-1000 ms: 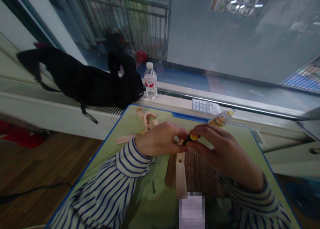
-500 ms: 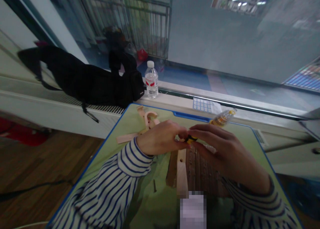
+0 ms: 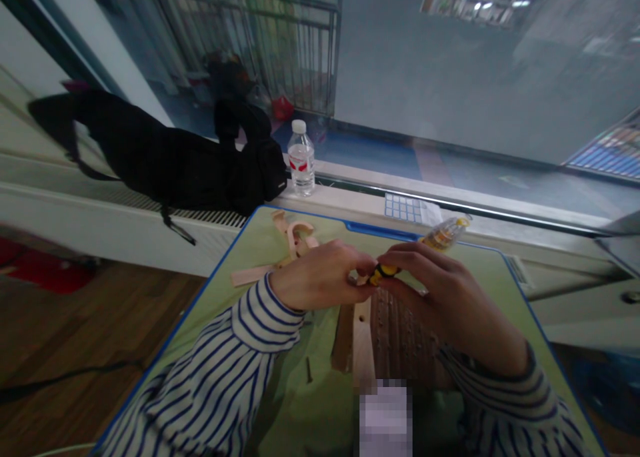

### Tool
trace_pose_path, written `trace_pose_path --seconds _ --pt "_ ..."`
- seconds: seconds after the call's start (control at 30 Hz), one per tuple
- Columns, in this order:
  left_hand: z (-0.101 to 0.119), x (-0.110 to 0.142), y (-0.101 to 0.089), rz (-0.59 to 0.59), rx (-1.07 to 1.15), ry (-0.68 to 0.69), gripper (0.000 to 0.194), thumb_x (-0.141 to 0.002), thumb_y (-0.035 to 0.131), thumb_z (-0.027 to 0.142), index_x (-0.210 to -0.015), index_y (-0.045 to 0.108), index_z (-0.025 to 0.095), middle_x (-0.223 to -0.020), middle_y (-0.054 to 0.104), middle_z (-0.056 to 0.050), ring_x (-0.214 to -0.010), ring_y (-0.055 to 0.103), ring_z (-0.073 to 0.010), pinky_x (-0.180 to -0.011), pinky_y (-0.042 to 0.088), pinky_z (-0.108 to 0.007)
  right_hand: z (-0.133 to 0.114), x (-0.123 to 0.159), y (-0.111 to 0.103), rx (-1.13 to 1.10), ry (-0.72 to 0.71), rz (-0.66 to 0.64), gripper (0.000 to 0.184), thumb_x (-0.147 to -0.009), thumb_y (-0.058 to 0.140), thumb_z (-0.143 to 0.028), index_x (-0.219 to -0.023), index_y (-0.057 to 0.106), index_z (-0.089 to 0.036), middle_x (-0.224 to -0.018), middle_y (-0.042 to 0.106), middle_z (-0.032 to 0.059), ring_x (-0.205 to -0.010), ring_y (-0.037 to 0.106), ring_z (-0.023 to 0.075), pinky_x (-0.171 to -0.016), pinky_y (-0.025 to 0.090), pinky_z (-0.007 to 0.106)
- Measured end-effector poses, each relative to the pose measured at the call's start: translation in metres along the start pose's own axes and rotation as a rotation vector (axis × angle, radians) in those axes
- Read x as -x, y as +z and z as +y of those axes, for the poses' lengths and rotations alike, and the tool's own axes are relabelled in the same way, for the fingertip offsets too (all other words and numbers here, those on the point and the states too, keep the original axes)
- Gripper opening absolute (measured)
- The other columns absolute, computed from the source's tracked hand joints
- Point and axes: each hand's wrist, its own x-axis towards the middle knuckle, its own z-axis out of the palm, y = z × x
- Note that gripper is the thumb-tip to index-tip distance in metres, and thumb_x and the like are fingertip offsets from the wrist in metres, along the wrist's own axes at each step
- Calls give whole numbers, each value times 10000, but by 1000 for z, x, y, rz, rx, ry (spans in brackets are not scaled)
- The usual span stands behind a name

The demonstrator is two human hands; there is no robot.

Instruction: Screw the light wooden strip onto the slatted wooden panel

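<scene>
My right hand (image 3: 445,294) pinches a small yellow-and-black screwdriver (image 3: 387,270) by its handle, above the table. Against the left end of that handle, the fingers of my left hand (image 3: 325,274) are closed; what they grip is mostly hidden. Beneath both hands lies a pale wooden strip (image 3: 363,350) with a hole, resting on a brown ridged board (image 3: 400,337). A screw (image 3: 309,370) lies on the green tabletop (image 3: 285,404), left of the strip. Past my left wrist are other wooden pieces, one a curved hook (image 3: 299,230) and one a flat strip (image 3: 250,276).
A clear bottle with yellow parts (image 3: 445,234) lies at the table's far edge. Along the windowsill are a water bottle (image 3: 301,160), a black bag (image 3: 165,157) and a blue-gridded sheet (image 3: 403,207). A pixelated patch covers the near edge.
More of the yellow handle shows between my right fingers, which have shifted slightly around it. My left hand stays nearly in place. The whole view has drifted a little.
</scene>
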Motion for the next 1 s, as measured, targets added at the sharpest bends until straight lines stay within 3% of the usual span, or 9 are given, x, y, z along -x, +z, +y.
trace_pose_path --seconds 0.23,0.43,0.57,1.0 --pt "-5 -1 1 28 31 -13 185 -848 624 339 -902 673 169 -827 680 -9 -775 616 -151 -671 389 -245 0 1 0 15 0 0 167 -913 549 -241 -1068 583 -190 -1027 646 39 -918 623 153 -801 515 312" --pt "-5 -1 3 33 -14 -21 171 -845 627 336 -850 671 170 -796 671 -4 -748 606 -149 -663 377 -248 -3 1 -3 55 -22 -12 337 -906 548 -226 -1242 529 -209 -1205 612 52 -1038 601 153 -894 497 310" --pt "-6 -1 2 11 -19 -27 176 -862 600 334 -890 664 173 -815 674 -10 -773 619 -158 -683 391 -254 -2 1 -2 14 -17 -56 259 -920 513 -186 -1171 574 -213 -1156 626 37 -1021 599 142 -908 488 314" --pt "0 -1 2 -1 -67 -49 114 -837 590 261 -814 660 175 -779 673 -12 -757 624 -171 -655 388 -268 4 0 5 0 0 4 182 -912 549 -227 -1086 585 -190 -1057 633 39 -944 619 139 -835 500 283"
